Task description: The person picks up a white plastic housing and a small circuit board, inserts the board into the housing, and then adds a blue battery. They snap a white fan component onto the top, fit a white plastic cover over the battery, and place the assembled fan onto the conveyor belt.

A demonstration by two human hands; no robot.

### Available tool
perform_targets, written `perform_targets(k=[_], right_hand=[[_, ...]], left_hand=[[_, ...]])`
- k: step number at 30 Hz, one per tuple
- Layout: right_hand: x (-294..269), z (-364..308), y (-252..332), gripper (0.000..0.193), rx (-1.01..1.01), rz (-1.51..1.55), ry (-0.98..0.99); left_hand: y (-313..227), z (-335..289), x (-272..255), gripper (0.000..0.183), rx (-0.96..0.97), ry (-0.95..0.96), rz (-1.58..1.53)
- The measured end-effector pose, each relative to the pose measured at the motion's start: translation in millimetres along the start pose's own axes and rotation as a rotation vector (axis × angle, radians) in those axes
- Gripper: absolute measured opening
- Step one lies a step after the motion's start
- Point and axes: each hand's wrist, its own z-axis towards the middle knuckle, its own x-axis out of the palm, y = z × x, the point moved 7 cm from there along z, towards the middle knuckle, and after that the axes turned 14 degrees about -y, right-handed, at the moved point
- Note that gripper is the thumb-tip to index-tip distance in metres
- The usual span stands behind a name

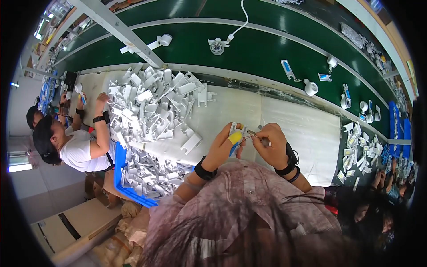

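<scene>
My left hand [221, 146] is closed round a small white plastic housing [236, 127], held up in front of my chest. A yellow cover wraps the thumb of that hand. Just to the right, my right hand [272, 142] pinches a small, thin metal-looking piece [251, 132] at the housing's edge; its kind is too small to tell. Thin dark wires seem to run between the two hands. Something rounded and greyish shows under the right fingers, mostly hidden. Both wrists wear black bands.
A large heap of white plastic housings [149, 104] covers the table's left side. Below it stands a blue crate [119, 171] full of similar parts. Beyond runs a green conveyor belt [191, 42] carrying round white lamp units [310, 87]. A co-worker [82, 149] reaches into the heap from the left.
</scene>
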Motion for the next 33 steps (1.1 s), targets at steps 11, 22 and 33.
perform_targets(k=[11, 22, 33], right_hand=[[5.5, -1.5, 13.5, 0.019, -0.080, 0.014, 0.112], [-2.5, -0.6, 21.2, 0.024, -0.156, -0.021, -0.073], [-3.2, -2.0, 21.8, 0.026, -0.188, -0.025, -0.068]], left_hand=[[-4.6, -3.2, 5.2, 0.036, 0.177, -0.022, 0.099], [-12.2, -11.3, 12.9, 0.044, 0.211, 0.006, 0.268], [-10.1, -9.3, 13.2, 0.039, 0.283, 0.020, 0.331]])
